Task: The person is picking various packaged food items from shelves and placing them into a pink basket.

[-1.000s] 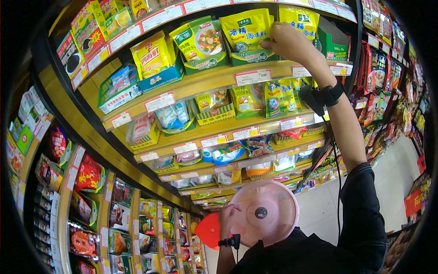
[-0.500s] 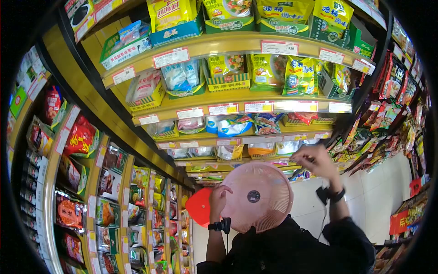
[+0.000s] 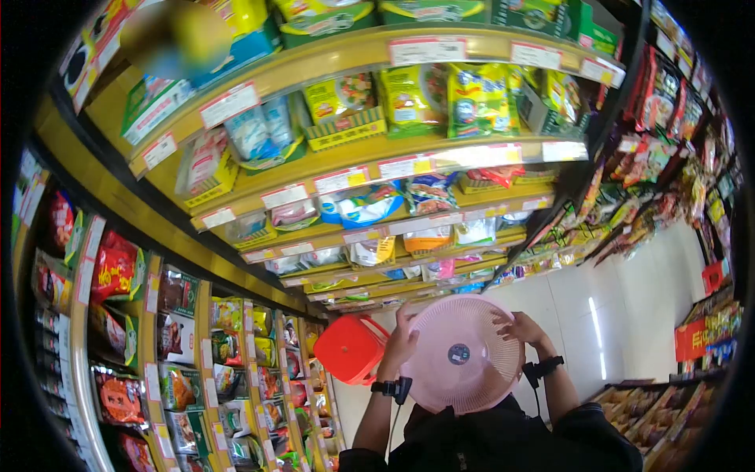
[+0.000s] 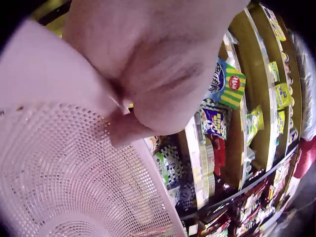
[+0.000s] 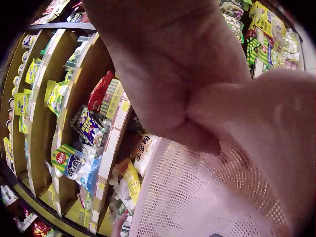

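Gripping opposite rims, left hand [image 3: 403,340] and right hand [image 3: 525,329] flank pink basket [image 3: 462,363].

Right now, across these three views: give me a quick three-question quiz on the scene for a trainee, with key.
1. True or false: the left hand and the right hand both hold the rim of the pink basket.
2. What is next to the pink basket on the left hand's side? A. a red plastic container B. a blue bucket C. a green crate
3. Fill in: the pink basket's wall is full of small ____.
Key: 1 true; 2 A; 3 holes.
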### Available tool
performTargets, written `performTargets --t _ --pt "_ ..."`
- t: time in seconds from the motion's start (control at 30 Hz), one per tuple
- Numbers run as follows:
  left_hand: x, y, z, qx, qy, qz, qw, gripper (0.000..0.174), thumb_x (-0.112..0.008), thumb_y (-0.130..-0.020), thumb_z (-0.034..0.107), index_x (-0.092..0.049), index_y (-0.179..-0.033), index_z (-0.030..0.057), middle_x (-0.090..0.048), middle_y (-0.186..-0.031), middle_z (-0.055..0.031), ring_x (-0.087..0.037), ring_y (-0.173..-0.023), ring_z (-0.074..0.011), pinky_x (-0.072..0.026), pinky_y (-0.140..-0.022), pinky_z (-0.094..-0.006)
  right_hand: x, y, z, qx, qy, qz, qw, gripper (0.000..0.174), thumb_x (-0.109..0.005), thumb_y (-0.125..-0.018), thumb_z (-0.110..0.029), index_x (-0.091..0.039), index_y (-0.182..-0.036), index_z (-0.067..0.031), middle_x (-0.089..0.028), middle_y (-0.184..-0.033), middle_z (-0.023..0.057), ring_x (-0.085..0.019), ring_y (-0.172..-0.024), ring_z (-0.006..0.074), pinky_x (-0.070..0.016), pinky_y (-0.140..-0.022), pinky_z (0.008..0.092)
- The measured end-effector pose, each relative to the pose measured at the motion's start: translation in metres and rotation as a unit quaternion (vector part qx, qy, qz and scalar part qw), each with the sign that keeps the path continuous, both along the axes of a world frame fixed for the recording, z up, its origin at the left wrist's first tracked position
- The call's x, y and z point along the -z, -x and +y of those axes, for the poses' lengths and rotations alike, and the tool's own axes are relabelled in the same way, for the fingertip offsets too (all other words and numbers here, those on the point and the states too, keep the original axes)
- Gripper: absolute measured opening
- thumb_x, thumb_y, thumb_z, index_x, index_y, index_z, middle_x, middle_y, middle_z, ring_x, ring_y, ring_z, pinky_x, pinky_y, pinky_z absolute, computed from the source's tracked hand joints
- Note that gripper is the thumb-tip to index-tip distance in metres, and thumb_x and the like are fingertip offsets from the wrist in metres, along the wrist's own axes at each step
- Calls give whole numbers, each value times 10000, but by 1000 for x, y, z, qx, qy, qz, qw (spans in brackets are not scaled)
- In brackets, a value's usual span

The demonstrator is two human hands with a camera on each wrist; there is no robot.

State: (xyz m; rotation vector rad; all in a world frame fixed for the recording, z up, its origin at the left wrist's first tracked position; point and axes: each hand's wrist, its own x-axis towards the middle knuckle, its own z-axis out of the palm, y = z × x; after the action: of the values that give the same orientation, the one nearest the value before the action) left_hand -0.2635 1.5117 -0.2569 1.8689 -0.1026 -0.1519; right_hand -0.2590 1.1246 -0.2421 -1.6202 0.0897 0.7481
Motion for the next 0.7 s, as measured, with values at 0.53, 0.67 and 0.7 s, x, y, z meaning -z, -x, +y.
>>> performTargets --t 0.53,0.67,0.7 --pt "-74 -112 -288 258 -407 -95 871 543 -416 -1004 588 -755 -1049 166 -737 -1002 -199 -700 -988 -394 -522 -861 -567 24 35 -130 83 57 -57 993 505 -603 -858 31 -604 -1361 -17 -684 -1247 121 -699 -979 206 -595 -821 325" --pt "-60 -104 -387 238 -398 -164 871 582 -455 -990 587 -768 -886 107 -721 -813 -201 -702 -812 -425 -543 -732 -540 42 66 -207 175 21 -42 984 538 -574 -872 37 -578 -1405 -39 -677 -1280 120 -703 -968 211 -601 -787 330" --pt "-55 -104 -414 261 -389 -171 867 564 -464 -987 580 -774 -880 121 -719 -793 -194 -705 -792 -418 -545 -720 -537 44 77 -227 203 20 -45 978 527 -565 -885 25 -574 -1408 -36 -675 -1283 117 -704 -968 213 -601 -788 332"
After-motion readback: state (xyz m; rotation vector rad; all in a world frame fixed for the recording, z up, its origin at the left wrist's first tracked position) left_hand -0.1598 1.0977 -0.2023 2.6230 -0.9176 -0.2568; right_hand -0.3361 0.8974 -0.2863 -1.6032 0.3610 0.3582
